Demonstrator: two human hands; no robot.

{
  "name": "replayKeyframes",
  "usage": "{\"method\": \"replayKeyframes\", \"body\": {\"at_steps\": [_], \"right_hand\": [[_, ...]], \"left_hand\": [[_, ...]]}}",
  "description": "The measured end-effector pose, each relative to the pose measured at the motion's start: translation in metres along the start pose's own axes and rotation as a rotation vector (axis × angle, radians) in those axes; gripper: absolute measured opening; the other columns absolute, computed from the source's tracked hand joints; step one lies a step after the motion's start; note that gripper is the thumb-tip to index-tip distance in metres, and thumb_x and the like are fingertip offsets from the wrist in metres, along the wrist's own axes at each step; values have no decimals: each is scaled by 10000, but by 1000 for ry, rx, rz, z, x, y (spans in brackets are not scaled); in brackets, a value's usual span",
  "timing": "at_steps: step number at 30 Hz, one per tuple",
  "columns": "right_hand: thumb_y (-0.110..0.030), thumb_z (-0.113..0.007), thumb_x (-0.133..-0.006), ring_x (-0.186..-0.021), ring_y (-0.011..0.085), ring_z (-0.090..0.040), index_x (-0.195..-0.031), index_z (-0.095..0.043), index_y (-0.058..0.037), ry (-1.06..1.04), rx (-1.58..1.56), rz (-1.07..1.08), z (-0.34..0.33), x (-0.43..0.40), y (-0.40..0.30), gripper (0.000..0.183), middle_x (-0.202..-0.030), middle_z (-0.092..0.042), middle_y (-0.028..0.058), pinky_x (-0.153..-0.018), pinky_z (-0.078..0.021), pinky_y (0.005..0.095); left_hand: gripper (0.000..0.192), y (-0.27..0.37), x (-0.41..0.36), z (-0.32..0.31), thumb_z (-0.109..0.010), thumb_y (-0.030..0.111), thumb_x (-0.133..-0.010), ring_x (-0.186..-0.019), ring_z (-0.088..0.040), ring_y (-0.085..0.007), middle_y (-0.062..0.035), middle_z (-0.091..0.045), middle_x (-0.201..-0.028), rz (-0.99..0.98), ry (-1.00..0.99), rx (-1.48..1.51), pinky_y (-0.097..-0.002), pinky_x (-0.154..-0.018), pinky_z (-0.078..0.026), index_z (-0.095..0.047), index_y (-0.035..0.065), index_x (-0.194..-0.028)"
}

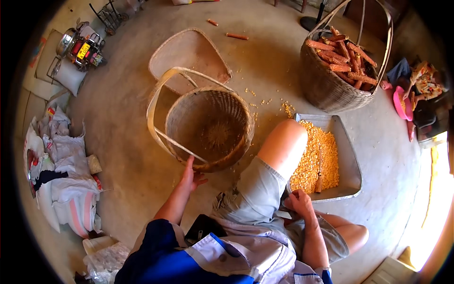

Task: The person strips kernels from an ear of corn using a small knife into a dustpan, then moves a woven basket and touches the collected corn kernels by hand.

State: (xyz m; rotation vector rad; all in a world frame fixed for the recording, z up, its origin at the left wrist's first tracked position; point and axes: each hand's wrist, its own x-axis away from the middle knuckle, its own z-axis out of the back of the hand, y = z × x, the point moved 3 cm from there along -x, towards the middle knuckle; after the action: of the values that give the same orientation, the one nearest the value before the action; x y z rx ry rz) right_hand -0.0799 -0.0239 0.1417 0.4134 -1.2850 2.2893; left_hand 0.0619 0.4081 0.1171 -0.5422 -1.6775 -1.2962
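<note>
My left hand (192, 180) is at the near rim of a woven basket (244, 142), its fingers apart and a fingertip at the foot of the basket's handle. A few loose bits lie on that basket's bottom. My right hand (300, 203) is curled at the near left corner of a metal scoop-shaped tray (345, 156); its fingertips are hidden, so a grip on the rim cannot be made out. Yellow corn kernels (312, 159) fill much of the tray. On them rests a thin tool with a wooden handle (319, 183), perhaps an awl. My bent knee (283, 145) overlaps the tray's left side.
A tall handled basket (330, 94) holds reddish corncobs (345, 60). A flat woven winnowing tray (188, 49) lies beyond the near basket. Two cobs (237, 36) and scattered kernels (288, 107) are on the floor. Sacks (72, 184) and a motorcycle (83, 49) stand left. Another person (424, 80) sits right with a pink basin (400, 103).
</note>
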Motion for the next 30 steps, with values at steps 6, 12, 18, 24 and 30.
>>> {"method": "replayKeyframes", "body": {"at_steps": [6,12,18,24,30], "right_hand": [[-235,-638,-835,-776,307,-682,-960,-623,21,4,5,67,3,3,-7,285,-837,-686,192,-731,-531,378],[-191,-619,-854,-701,243,-672,-985,-612,23,142,-150,84,31,0,-9,251,-779,-672,150,-655,-530,354],[-133,-590,-902,-666,153,-644,-1000,-596,54,330,-520,188,75,-5,-39,211,-793,-666,114,-628,-533,273],[-189,-634,-914,-889,186,-636,-1113,-560,55,317,-571,360,116,20,-127,324,-973,-643,127,-785,-525,307],[-298,-727,-852,-1214,309,-514,-1406,-284,40,279,-757,543,138,34,-156,785,-1336,-469,234,-962,-478,402]], "left_hand": [[576,-20,-61,8,-566,360,-833,-1223,-430,-409,-213,-428,-1347,-44,-107,119,-619,-914,-445,-433,63,-1308],[428,-27,-20,17,-505,298,-870,-1103,-555,-391,-205,-567,-1213,-100,-256,108,-605,-894,-483,-526,33,-1205],[296,25,49,3,-541,283,-850,-1058,-575,-410,-225,-591,-1098,-222,-300,58,-598,-905,-487,-526,33,-1008],[315,122,102,-84,-616,279,-804,-1047,-576,-394,-188,-604,-1061,-455,-593,49,-573,-938,-470,-543,34,-988],[264,166,190,-202,-592,214,-821,-927,-624,-264,-103,-636,-1033,-540,-734,-99,-448,-855,-511,-576,46,-1025]]}}
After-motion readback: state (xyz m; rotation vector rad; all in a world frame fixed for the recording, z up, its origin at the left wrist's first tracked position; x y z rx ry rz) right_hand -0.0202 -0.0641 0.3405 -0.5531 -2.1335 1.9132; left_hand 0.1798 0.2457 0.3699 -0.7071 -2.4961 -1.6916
